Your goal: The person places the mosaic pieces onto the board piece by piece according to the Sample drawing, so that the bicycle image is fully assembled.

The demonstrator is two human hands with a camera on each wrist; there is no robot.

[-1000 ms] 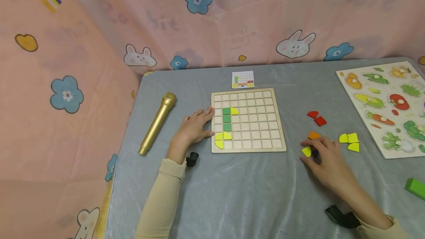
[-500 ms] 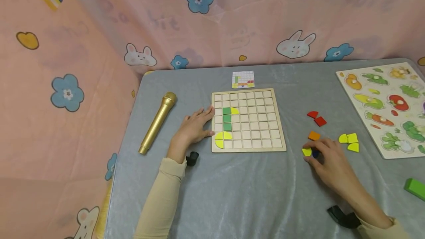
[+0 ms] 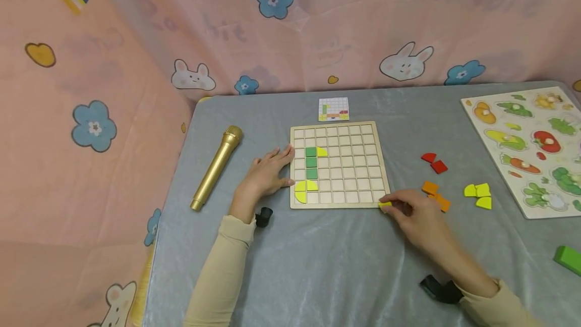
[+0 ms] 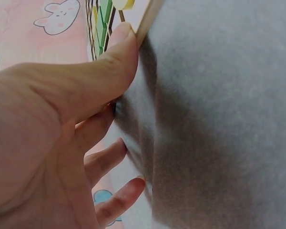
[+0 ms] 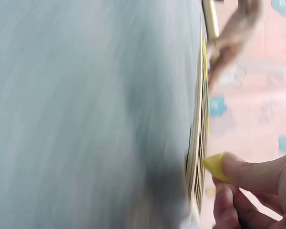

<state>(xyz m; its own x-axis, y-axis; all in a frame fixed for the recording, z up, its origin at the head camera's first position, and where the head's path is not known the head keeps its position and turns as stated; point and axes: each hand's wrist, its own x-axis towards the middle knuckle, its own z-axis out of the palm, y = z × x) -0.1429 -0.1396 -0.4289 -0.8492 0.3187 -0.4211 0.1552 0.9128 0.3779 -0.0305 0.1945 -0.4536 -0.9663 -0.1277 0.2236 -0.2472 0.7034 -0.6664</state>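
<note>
In the head view, a wooden grid board [image 3: 348,172] lies on the table with three green squares [image 3: 311,162] and several yellow quarter-circle tiles [image 3: 300,197] in its left part. My left hand [image 3: 263,175] rests against the board's left edge, thumb and fingers extended. The left wrist view shows the thumb [image 4: 121,52] touching the board's rim. Between thumb and fingertips, my right hand [image 3: 422,218] pinches a yellow tile [image 5: 215,166] at the board's near right corner. The tile is partly covered by the fingers.
A small pattern card [image 3: 333,109] lies behind the board. Red tiles [image 3: 439,166], orange tiles [image 3: 430,187] and yellow tiles [image 3: 483,203] lie to the right, beside a vegetable puzzle [image 3: 522,140]. A gold microphone [image 3: 216,168] lies left; a green block [image 3: 568,259] sits far right.
My right hand has carried the yellow tile leftward from near the loose orange tiles to the board's corner. More orange tiles now show behind it. My left hand has stayed in place.
</note>
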